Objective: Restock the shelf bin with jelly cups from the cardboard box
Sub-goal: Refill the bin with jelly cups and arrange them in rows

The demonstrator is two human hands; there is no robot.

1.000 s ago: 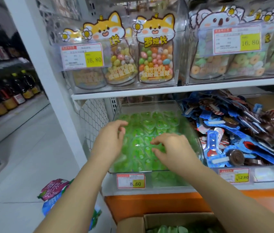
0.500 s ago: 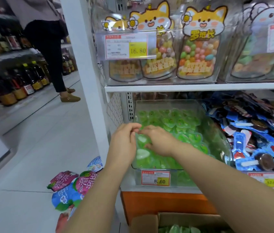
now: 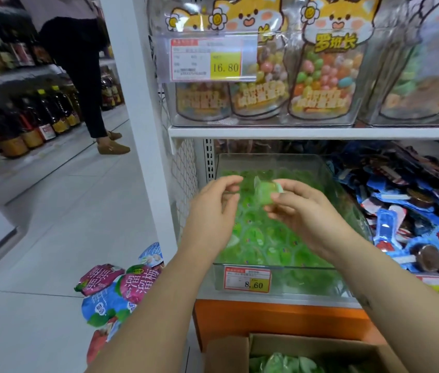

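My hands were down in the bin (image 3: 307, 281); now both are lifted above it. My right hand (image 3: 307, 214) pinches one green jelly cup (image 3: 265, 193). My left hand (image 3: 210, 214) is beside it, fingers bent; I cannot tell if they touch it. The cardboard box (image 3: 320, 345) sits below, and snack bags (image 3: 113, 289) lie on the floor.

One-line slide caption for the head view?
Right hand holds a green jelly cup above the clear shelf bin, left hand beside it, cardboard box below.

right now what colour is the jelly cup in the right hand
Green: the jelly cup in the right hand, best in head view.
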